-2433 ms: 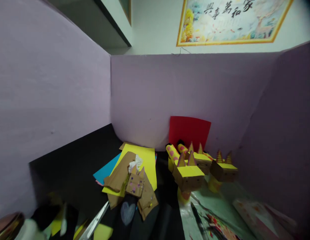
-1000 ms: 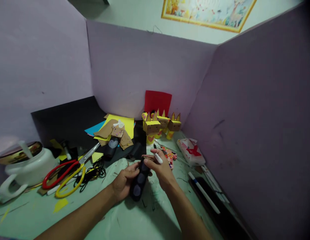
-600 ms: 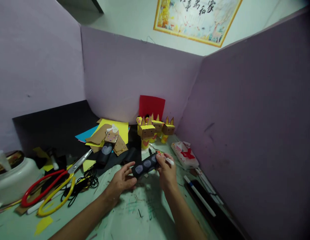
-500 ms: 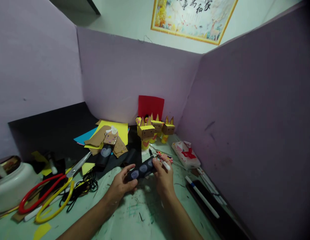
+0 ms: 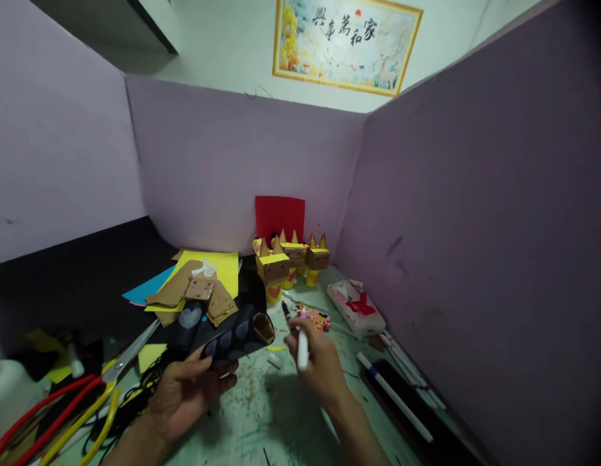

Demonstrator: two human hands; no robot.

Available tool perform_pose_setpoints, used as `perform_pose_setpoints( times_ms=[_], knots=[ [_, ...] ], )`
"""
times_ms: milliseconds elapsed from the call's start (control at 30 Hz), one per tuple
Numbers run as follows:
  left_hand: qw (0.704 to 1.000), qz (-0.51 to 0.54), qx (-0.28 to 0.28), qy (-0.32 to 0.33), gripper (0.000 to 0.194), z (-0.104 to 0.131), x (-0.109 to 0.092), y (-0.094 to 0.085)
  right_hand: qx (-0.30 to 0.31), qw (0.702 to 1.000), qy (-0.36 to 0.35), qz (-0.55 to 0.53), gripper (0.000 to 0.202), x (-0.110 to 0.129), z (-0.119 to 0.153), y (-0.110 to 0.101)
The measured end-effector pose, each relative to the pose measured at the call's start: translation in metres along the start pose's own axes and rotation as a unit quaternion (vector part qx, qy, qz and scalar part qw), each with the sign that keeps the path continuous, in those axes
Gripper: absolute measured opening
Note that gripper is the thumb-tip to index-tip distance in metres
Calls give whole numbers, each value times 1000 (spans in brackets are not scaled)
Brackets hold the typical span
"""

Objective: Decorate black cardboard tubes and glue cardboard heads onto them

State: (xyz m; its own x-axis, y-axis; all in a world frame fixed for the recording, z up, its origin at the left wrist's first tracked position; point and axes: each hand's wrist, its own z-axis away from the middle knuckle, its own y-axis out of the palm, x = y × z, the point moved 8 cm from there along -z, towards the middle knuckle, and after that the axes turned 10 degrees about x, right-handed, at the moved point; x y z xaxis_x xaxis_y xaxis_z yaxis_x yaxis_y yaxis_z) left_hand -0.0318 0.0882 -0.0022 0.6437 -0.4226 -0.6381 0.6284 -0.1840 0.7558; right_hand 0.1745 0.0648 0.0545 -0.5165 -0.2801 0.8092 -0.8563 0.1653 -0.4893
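Observation:
My left hand is closed on one end of a cardboard tube wrapped in black paper with pale hearts drawn on it. The tube's open brown end points right and slightly up. To its right, my right hand grips a white marker pen, apart from the tube. Behind the tube, a small cardboard head sits above another black piece with a pale heart. Several cardboard figures with pointed ears and yellow bodies stand at the back.
Large scissors with red and yellow handles lie at the left, beside tangled black cord. Yellow paper and cardboard scraps are piled behind. On the right are a tissue pack and a white pen. Purple panels enclose the table.
My right hand has let go of the tube and moved away from it, still with the pen. My left hand has shifted left with the tube, whose open end now shows. The view has tilted up.

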Motion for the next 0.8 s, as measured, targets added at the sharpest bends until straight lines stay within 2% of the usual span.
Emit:
perform_pose_setpoints(
  times_ms=[33, 100, 167, 233, 300, 367, 400, 467, 500, 533, 633, 800],
  knots=[
    [1000, 1, 1, 1, 31, 1, -2, -1, 73, 993, -13, 89, 27, 4, 1, 14],
    [1000, -3, 1, 6, 35, 1, -5, -3, 187, 957, -15, 219, 40, 4, 6, 39],
    [1000, -15, -1, 11, 36, 0, -7, -6, 236, 929, -10, 286, 44, 4, 11, 51],
    [999, -28, 0, 17, 35, -1, -8, -6, 253, 918, -9, 306, 49, 5, 15, 55],
    [999, -40, -2, 22, 33, -3, -10, -7, 255, 919, 14, 299, 63, 3, 16, 50],
    [998, -56, -9, 23, 32, -4, -10, -7, 205, 942, 46, 261, 70, 0, 13, 35],
    [998, -64, -16, 23, 32, -4, -11, -7, 149, 962, 49, 224, 63, 1, 10, 23],
    [996, -81, -32, 26, 33, -3, -12, -8, 23, 994, 33, 101, 36, 5, 8, 0],
    [995, -90, -38, 31, 34, -2, -13, -8, -19, 999, 22, 22, 27, 6, 9, -8],
    [993, -98, -44, 38, 35, -2, -14, -8, -34, 998, 12, -56, 27, 6, 9, -11],
    [991, -120, -41, 44, 38, -1, -15, -5, 19, 977, 13, -210, 38, 6, 7, 2],
    [992, -117, -29, 29, 42, -2, -10, -2, 78, 968, 34, -235, 43, 4, 7, 24]
  ],
)
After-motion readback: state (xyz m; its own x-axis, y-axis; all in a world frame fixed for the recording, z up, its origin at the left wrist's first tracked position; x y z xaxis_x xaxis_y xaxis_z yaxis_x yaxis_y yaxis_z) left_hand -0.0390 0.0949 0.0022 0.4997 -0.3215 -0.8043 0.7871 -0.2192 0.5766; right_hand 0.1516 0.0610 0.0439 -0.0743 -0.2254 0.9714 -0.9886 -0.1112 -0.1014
